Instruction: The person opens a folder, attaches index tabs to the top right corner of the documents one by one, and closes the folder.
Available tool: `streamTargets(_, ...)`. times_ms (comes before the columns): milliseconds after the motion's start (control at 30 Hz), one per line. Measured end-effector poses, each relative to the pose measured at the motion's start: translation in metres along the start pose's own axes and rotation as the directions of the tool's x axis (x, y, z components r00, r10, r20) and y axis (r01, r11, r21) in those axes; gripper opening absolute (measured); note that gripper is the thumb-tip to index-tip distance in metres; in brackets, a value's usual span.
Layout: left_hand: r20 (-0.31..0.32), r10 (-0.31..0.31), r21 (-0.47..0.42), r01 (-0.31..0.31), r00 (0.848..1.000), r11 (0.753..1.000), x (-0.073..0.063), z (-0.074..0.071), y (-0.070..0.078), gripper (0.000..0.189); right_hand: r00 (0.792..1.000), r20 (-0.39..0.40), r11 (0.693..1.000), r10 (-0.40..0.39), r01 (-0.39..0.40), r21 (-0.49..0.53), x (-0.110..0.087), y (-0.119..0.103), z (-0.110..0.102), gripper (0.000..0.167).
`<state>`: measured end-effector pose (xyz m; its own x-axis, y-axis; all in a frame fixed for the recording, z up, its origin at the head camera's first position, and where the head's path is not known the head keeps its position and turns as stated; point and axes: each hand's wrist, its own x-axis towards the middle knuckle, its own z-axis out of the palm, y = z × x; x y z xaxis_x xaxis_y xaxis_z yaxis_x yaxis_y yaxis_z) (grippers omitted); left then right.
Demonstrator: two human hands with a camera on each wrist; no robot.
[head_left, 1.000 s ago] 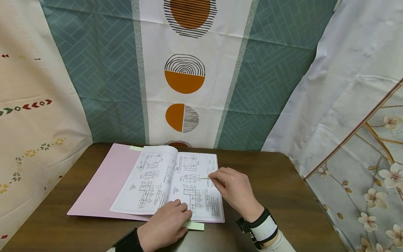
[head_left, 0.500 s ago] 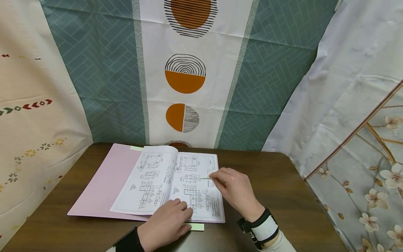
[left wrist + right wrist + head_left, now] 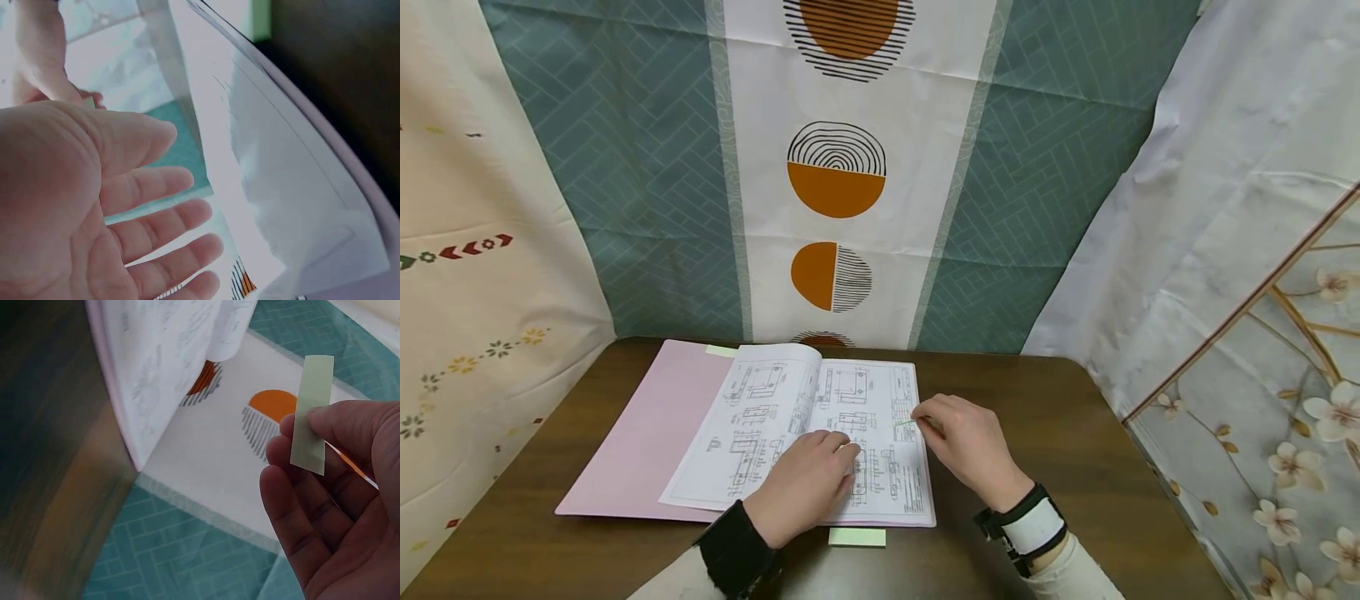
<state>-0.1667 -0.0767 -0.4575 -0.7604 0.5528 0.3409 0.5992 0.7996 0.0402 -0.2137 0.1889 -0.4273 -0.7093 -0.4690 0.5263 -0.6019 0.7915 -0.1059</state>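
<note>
An open booklet [image 3: 887,492] of technical drawings, with a pink cover [image 3: 632,450], lies on the table. Over the lower part of its pages is my left hand [image 3: 808,479], its fingers extended and loosely spread in the left wrist view, holding nothing. My right hand [image 3: 966,442], above the right page's outer edge, pinches a pale green sticky note strip [image 3: 317,381] between thumb and fingers. Another green sticky note [image 3: 857,537] sticks out from the booklet's near edge. A third green sticky note [image 3: 721,351] shows at the top edge of the cover.
The brown wooden table [image 3: 1037,417] extends to both sides of the booklet. Behind it hangs a teal and white curtain [image 3: 647,208] with orange circles. A floral cloth [image 3: 1262,417] borders the right, and a cream patterned cloth [image 3: 490,333] the left.
My left hand has moved off the near-edge sticky note and up onto the pages. My right hand has shifted slightly right, still pinching its sticky note. The head view has tilted slightly.
</note>
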Motion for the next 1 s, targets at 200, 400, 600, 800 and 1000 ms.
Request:
streamTargets(200, 0.049, -0.105, 0.021, 0.105, 0.993, 0.994, -0.001, 0.007, -0.011, 0.034, 0.999, 0.002, 0.999, -0.037, 0.037, -0.010, 0.002, 0.007, 0.007, 0.020)
streamTargets(400, 0.090, -0.122, 0.033, 0.119, 0.988, 0.992, -0.003, 0.010, -0.016, 0.037, 0.997, 0.016, 0.998, -0.070, 0.070, 0.003, 0.006, 0.015, 0.016, 0.022)
streamTargets(600, 0.137, -0.143, 0.029, 0.140, 0.980, 0.990, -0.004, 0.009, -0.015, 0.040, 0.994, 0.073, 0.996, -0.082, 0.084, -0.016, 0.008, 0.023, 0.026, 0.022)
streamTargets(800, 0.132, -0.149, 0.052, 0.143, 0.980, 0.988, -0.004, 0.012, -0.015, 0.040, 0.990, 0.110, 0.995, -0.092, 0.096, -0.036, 0.014, 0.032, 0.034, 0.022)
streamTargets(1000, 0.117, -0.141, 0.083, 0.132, 0.983, 0.988, -0.004, 0.016, -0.016, 0.036, 0.991, 0.123, 0.997, -0.053, 0.059, -0.052, 0.022, 0.041, 0.039, 0.022)
